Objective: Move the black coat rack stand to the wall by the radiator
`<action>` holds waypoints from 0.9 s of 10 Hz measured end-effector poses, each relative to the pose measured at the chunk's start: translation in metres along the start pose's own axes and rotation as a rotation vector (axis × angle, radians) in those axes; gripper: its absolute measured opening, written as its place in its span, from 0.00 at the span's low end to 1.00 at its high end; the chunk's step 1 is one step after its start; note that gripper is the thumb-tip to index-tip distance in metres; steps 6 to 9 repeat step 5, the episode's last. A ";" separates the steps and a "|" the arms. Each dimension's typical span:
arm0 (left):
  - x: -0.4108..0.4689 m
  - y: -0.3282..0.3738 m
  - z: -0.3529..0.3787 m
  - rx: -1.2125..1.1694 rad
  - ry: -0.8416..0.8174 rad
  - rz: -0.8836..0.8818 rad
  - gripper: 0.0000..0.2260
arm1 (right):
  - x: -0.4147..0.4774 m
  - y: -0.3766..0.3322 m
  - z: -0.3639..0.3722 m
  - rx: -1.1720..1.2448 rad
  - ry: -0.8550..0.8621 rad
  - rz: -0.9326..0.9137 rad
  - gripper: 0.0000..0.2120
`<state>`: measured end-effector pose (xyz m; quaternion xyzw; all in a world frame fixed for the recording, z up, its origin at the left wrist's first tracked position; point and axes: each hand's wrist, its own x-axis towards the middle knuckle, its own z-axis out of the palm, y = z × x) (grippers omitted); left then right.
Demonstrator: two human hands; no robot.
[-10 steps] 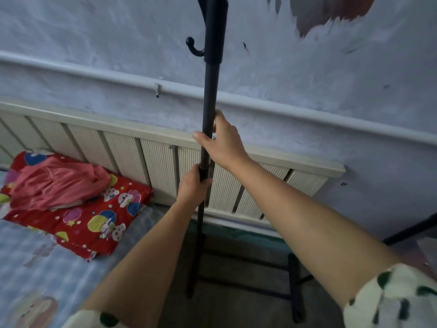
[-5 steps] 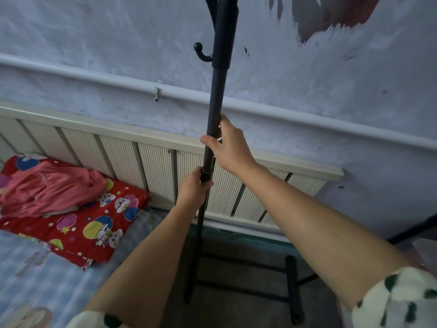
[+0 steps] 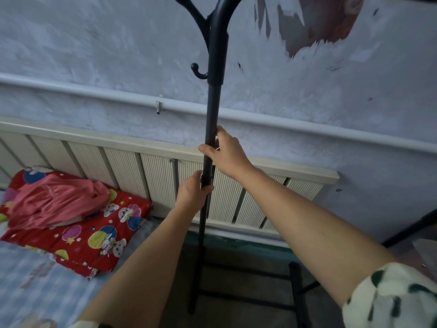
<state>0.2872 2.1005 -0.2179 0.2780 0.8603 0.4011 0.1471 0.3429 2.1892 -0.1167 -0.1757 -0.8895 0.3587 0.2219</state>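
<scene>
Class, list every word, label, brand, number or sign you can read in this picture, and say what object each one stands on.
None can be read: no word, number, label or brand shows anywhere.
The red quilt carries only cartoon animals, dots and stars, no lettering.
The coat rack stand, held by the left hand and right hand, is plain black.
The radiator and the wall bear no signs.

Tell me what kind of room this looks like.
Probably a bedroom in a home. A bed with a checked sheet sits at left with a red cartoon pillow and pink clothing on it. A radiator lines the peeling wall, and both hands grip a black coat rack.
</scene>
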 end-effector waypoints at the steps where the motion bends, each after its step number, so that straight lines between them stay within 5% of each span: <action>1: -0.004 0.000 -0.005 0.018 -0.020 -0.027 0.29 | -0.001 -0.003 -0.003 -0.001 -0.027 0.005 0.20; 2: -0.009 0.004 -0.009 0.028 -0.016 -0.047 0.31 | -0.003 -0.006 -0.007 0.001 -0.045 0.008 0.22; 4: -0.029 0.024 -0.016 0.217 0.049 -0.027 0.11 | -0.024 -0.005 -0.034 -0.028 -0.098 0.049 0.24; 9: -0.043 0.044 -0.016 0.224 0.003 0.009 0.14 | -0.043 -0.001 -0.057 -0.072 -0.079 0.056 0.21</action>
